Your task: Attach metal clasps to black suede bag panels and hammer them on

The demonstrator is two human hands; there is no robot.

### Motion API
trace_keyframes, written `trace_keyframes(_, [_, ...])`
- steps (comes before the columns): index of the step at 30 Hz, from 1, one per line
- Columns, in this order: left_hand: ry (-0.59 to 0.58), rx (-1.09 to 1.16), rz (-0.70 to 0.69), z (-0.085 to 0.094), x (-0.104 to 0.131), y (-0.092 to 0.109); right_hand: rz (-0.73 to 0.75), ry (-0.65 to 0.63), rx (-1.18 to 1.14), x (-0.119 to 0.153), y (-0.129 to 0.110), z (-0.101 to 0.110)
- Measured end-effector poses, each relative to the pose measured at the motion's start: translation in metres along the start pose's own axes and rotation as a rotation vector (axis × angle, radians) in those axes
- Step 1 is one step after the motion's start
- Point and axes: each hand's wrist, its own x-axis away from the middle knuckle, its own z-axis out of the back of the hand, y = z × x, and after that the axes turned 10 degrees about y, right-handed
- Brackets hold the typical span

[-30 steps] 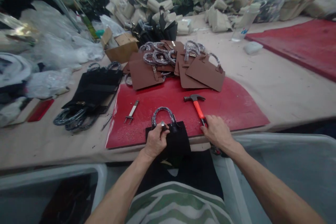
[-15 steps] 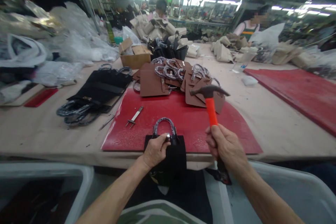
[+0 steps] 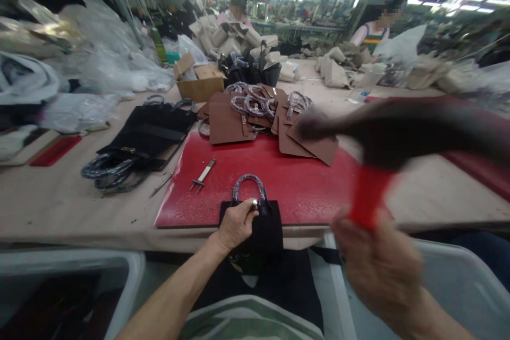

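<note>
My left hand is closed, pinching a small shiny metal piece upright against a black handbag panel. The panel lies over the near edge of a red board. Its arched handle, wrapped in clear film, points away from me. In my right hand a claw hammer is raised close to the camera, smeared by motion. The fingers are wrapped round its orange-red grip. What the metal piece rests on is partly hidden by my left fingers.
A two-pronged metal tool lies on the board. Brown bag panels with wrapped handles are piled behind it. Black bag panels lie left, near an open cardboard box. Grey bins flank me. Two people are farther back.
The hammer has risen from over the board up towards the camera and to the right, with my right hand. My left hand keeps its pinch on the metal piece. The view has shifted slightly.
</note>
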Motion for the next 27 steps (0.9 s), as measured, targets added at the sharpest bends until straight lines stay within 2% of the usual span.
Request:
trace_keyframes(2, [0.002,-0.009,-0.026,0.000,0.000,-0.001,0.104,-0.210,0.124,0.007,0.010,-0.009])
trace_keyframes(4, [0.003,-0.016,-0.035,0.000,0.000,-0.001,0.170,-0.319,0.180,0.007,0.014,-0.013])
trace_keyframes(5, [0.001,-0.017,-0.030,0.000,0.000,-0.001,0.178,-0.292,0.167,0.005,0.013,-0.013])
trace_keyframes(8, [-0.005,-0.009,-0.007,0.001,0.000,0.000,0.141,-0.051,0.060,0.003,0.008,-0.011])
trace_keyframes(10, [-0.001,-0.002,-0.022,0.002,-0.001,0.001,0.122,-0.044,0.042,0.008,0.010,-0.013])
trace_keyframes(14, [0.017,0.000,-0.053,0.002,-0.002,0.002,0.064,-0.368,0.148,0.013,0.033,-0.020])
trace_keyframes(19, [0.030,0.018,-0.040,0.003,-0.002,0.003,-0.220,-0.520,0.068,-0.015,0.073,-0.039])
trace_keyframes(21, [0.022,0.031,-0.037,0.003,-0.002,0.003,-0.216,-0.427,0.214,-0.026,0.085,-0.056])
trace_keyframes(23, [0.023,0.039,-0.036,0.004,-0.002,0.002,-0.085,-0.206,0.376,-0.030,0.090,-0.076])
trace_keyframes(25, [0.031,0.033,-0.038,0.004,-0.001,0.001,0.071,-0.037,0.370,-0.027,0.087,-0.098])
trace_keyframes(27, [0.038,0.023,-0.039,0.004,0.000,0.001,0.164,-0.068,0.234,-0.020,0.081,-0.122])
